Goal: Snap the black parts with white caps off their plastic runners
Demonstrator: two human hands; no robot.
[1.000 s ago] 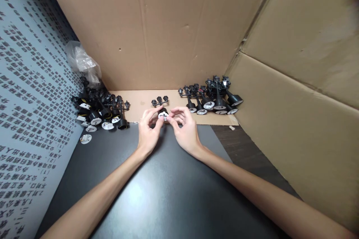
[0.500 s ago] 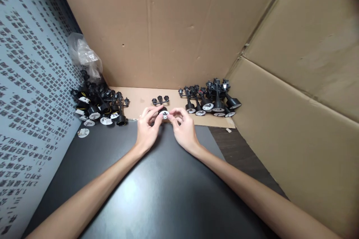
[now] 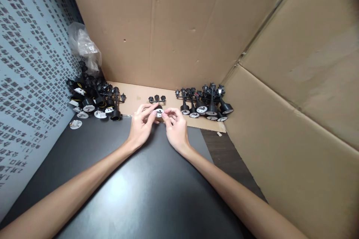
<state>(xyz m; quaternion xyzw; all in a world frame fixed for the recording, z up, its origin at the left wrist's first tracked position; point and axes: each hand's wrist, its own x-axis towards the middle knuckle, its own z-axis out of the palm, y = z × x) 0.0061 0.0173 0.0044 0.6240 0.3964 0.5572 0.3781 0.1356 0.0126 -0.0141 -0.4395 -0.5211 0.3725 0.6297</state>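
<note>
A small black model street lamp (image 3: 157, 99) with three lantern heads lies with its heads away from me and its base towards me. A white round base cover (image 3: 159, 113) faces me at its near end. My left hand (image 3: 142, 124) is closed around the lamp's base from the left, its thumb at the cover's edge. From the right, my right hand (image 3: 176, 127) pinches the cover's rim with thumb and forefinger. The lamp's post is mostly hidden by the fingers. Whether the cover sits flush in the base I cannot tell.
Several black lamps with white bases (image 3: 211, 110) lie at the right on a cardboard sheet (image 3: 137, 95). At the left is a pile of lamps (image 3: 97, 97) with yellow wires and loose white discs (image 3: 75, 124). A clear plastic bag (image 3: 85, 48) rests above it. Cardboard walls (image 3: 179, 26) stand behind and right.
The whole view has shifted slightly. Both hands remain on the lamp's base, and the white cover is now tilted a little differently between the fingertips.
</note>
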